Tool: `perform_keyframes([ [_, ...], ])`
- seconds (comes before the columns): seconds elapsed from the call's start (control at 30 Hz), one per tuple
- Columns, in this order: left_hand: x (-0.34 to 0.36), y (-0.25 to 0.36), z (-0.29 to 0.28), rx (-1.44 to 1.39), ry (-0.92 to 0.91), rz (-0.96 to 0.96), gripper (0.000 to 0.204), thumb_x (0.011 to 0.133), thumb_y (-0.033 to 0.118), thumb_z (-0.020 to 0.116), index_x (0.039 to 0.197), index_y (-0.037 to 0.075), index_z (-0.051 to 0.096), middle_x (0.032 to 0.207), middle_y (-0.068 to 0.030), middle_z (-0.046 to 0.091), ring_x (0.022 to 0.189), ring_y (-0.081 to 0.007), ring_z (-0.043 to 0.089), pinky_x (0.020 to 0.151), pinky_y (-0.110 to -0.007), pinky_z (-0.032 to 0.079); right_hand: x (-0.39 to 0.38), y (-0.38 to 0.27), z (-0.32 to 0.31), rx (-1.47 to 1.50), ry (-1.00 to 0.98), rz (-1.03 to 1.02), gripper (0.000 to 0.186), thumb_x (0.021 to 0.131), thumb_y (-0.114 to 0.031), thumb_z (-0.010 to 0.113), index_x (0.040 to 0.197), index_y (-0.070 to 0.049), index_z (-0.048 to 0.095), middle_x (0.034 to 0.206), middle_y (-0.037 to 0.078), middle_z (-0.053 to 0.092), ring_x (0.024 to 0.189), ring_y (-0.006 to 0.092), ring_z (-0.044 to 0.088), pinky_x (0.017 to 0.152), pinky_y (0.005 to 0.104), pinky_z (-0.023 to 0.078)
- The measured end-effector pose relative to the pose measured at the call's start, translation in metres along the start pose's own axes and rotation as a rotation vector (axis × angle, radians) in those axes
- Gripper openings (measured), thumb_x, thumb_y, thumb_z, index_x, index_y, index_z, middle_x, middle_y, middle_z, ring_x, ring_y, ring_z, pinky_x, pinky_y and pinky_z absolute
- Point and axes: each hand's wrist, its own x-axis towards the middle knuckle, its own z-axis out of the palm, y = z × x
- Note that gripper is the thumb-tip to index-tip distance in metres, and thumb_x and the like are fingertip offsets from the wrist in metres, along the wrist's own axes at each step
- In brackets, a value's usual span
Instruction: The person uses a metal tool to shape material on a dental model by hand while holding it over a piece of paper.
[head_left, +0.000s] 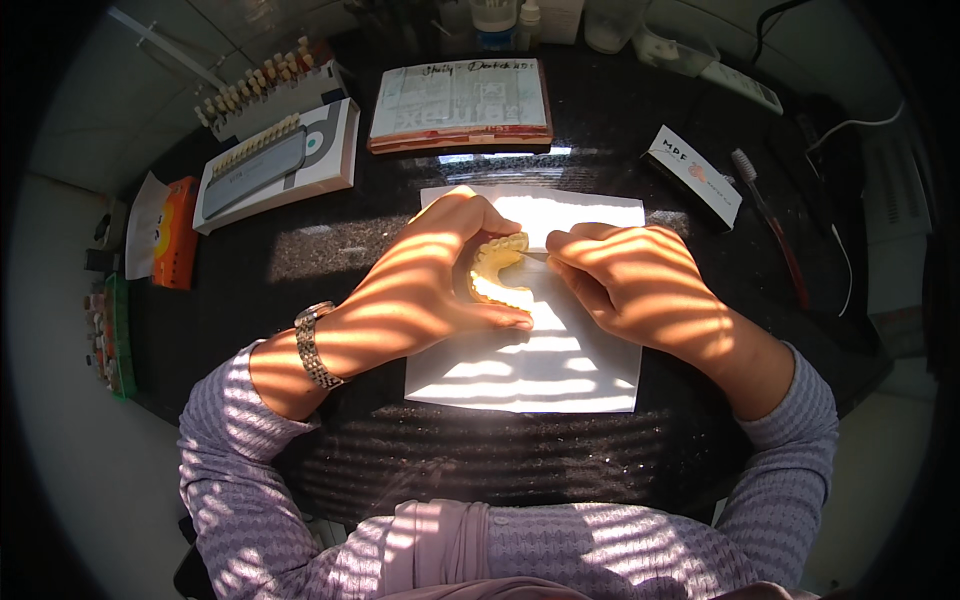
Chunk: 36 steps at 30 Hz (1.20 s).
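My left hand [440,270] is wrapped round a pale yellow dental cast [492,276] shaped like an arch of teeth, with the thumb along its lower edge. Just to the right, my right hand [630,285] pinches a thin metal instrument [532,256], whose tip reaches the upper part of the cast; whether it touches is too small to tell. Both hands are over a white paper sheet [520,385], crossed by bands of sunlight.
On the dark stone tabletop [420,470] stand shade guides [270,90], a white box [330,140], an orange box [175,235], a green rack [118,340], a pad [460,105], containers [605,25], a small white box [690,170], a red-handled brush [775,230] and a white cable [845,280].
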Motion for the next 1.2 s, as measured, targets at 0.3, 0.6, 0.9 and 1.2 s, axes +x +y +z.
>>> perform_keyframes([
  [0.3, 0.0, 0.0, 0.0, 0.004, -0.006, 0.009, 0.068, 0.058, 0.02, 0.097, 0.113, 0.002, 0.062, 0.107, -0.0088, 0.057, 0.1, -0.0202, 0.058, 0.088, -0.03, 0.05, -0.004, 0.007, 0.003, 0.046, 0.026, 0.02, 0.011, 0.087, -0.011, 0.068, 0.095, -0.003, 0.066, 0.077, 0.012, 0.066, 0.07, 0.0295, 0.067, 0.059, 0.0373, 0.052],
  [0.6, 0.0, 0.0, 0.002, -0.033, 0.011, -0.015, 0.067, 0.058, 0.02, 0.097, 0.113, 0.002, 0.062, 0.107, -0.009, 0.057, 0.099, -0.0206, 0.059, 0.088, -0.031, 0.05, -0.003, -0.001, 0.003, -0.01, 0.036, 0.018, 0.011, 0.086, -0.009, 0.069, 0.096, -0.003, 0.067, 0.077, 0.012, 0.066, 0.068, 0.0291, 0.067, 0.058, 0.0362, 0.052],
  [0.9, -0.001, 0.002, -0.002, -0.01, -0.005, -0.012, 0.068, 0.059, 0.02, 0.097, 0.113, 0.0, 0.061, 0.107, -0.0098, 0.056, 0.101, -0.0204, 0.059, 0.09, -0.031, 0.05, -0.001, 0.005, -0.005, 0.095, -0.048, 0.025, 0.016, 0.092, -0.015, 0.064, 0.101, -0.002, 0.066, 0.08, 0.016, 0.067, 0.073, 0.0326, 0.068, 0.062, 0.0392, 0.054],
  [1.2, -0.001, 0.003, -0.001, -0.011, -0.017, -0.03, 0.069, 0.06, 0.018, 0.097, 0.113, -0.002, 0.059, 0.109, -0.0111, 0.055, 0.103, -0.0195, 0.059, 0.091, -0.03, 0.051, -0.008, -0.001, 0.008, -0.006, 0.111, 0.007, 0.01, 0.082, -0.004, 0.073, 0.089, -0.002, 0.065, 0.076, 0.011, 0.063, 0.064, 0.0279, 0.065, 0.054, 0.0365, 0.05],
])
